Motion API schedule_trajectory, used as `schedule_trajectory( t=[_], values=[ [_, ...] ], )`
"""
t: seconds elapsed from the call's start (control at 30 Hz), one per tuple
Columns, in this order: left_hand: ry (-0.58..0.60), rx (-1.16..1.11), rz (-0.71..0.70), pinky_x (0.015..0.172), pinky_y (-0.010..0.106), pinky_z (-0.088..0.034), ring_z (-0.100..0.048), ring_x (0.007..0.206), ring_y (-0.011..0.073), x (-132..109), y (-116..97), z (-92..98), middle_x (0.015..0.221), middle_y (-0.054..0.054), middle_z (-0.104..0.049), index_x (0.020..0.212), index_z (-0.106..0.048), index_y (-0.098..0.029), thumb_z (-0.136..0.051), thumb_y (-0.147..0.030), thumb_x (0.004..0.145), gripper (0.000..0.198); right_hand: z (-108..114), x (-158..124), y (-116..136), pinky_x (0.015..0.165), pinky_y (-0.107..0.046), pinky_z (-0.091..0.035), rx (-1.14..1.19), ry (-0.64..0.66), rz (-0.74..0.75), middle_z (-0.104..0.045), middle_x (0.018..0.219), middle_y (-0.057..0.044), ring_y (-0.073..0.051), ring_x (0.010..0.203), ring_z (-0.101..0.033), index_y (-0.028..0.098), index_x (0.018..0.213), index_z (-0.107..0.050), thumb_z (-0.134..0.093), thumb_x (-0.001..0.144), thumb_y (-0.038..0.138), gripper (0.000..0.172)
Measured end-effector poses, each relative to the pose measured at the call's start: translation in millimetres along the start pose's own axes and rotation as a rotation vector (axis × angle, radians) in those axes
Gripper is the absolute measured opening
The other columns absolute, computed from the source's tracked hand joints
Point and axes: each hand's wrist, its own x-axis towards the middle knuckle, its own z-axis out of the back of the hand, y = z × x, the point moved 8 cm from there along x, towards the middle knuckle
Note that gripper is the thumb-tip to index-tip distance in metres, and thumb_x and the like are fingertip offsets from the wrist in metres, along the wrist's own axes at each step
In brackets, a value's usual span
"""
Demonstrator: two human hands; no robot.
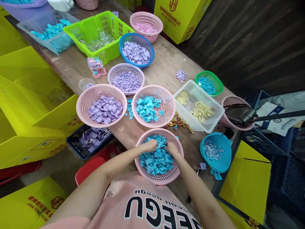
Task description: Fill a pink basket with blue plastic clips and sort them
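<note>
Under left hand (151, 145) and right hand (171, 148), blue pieces (156, 161), each hand's grasp indiscernible.

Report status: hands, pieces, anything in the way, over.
Left hand and right hand in near pink basket, grips unclear. Blue pieces heaped around fingers. No obstruction visible; another pink basket just beyond.

We record moderate, diffuse light on the surface (164, 63). Blue pieces (156, 163) at lower centre read fairly sharp; clear pieces (212, 151) glint. Upper-right backdrop (238, 41) dark, streaked. We see wide-angle stretch, softness toward edges.
</note>
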Motion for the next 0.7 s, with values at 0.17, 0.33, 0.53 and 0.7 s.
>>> schedule_trajectory(
  t=[0.17, 0.33, 0.53, 0.7],
  values=[
    [-0.380, -0.103, -0.121, 0.083, 0.030, -0.048, -0.059, 0.083, 0.0169, 7.6, -25.1, 99.6, 0.085, 0.003, -0.065, 0.090, -0.062, -0.015, -0.038, -0.001, 0.062, 0.040, -5.3, -4.0, -12.3, 0.084, -0.036, -0.043, -0.047, -0.123, -0.027, -0.067, 0.103, -0.019, -0.027, 0.097, -0.062, 0.011, 0.099, -0.066, -0.041, 0.081, 0.013, 0.031],
    [-0.784, 0.170, 0.108, 0.093, 0.036, -0.042, -0.053, 0.105, 0.0222, 5.0, -12.2, 185.6, 0.112, 0.014, -0.056, 0.102, -0.058, -0.011, -0.036, -0.001, 0.071, 0.039, 9.7, 5.0, -18.5, 0.061, -0.024, -0.043, 0.217, -0.019, -0.022, -0.068, 0.072, -0.008, -0.013, 0.062, -0.059, 0.012, 0.070, -0.065, -0.042, 0.077, 0.009, 0.024],
    [-0.551, 0.625, 0.330, 0.092, 0.041, -0.042, -0.051, 0.113, 0.0304, 24.7, 19.0, 187.1, 0.126, 0.022, -0.050, 0.106, -0.060, -0.008, -0.035, -0.009, 0.084, 0.034, 44.0, 19.9, 16.4, 0.043, -0.019, -0.035, 0.453, 0.083, 0.054, -0.054, 0.048, 0.005, -0.005, 0.039, -0.042, 0.015, 0.062, -0.057, -0.045, 0.075, 0.009, 0.019],
    [-0.372, 0.606, 0.396, 0.084, 0.036, -0.048, -0.062, 0.101, 0.0267, 30.4, 31.8, 185.9, 0.102, 0.020, -0.066, 0.097, -0.066, -0.007, -0.037, -0.006, 0.083, 0.033, 48.6, 17.9, 41.7, 0.039, -0.017, -0.033, 0.856, 0.267, 0.125, -0.054, 0.045, 0.004, -0.005, 0.038, -0.043, 0.015, 0.063, -0.056, -0.054, 0.071, 0.009, 0.010]
  ],
)
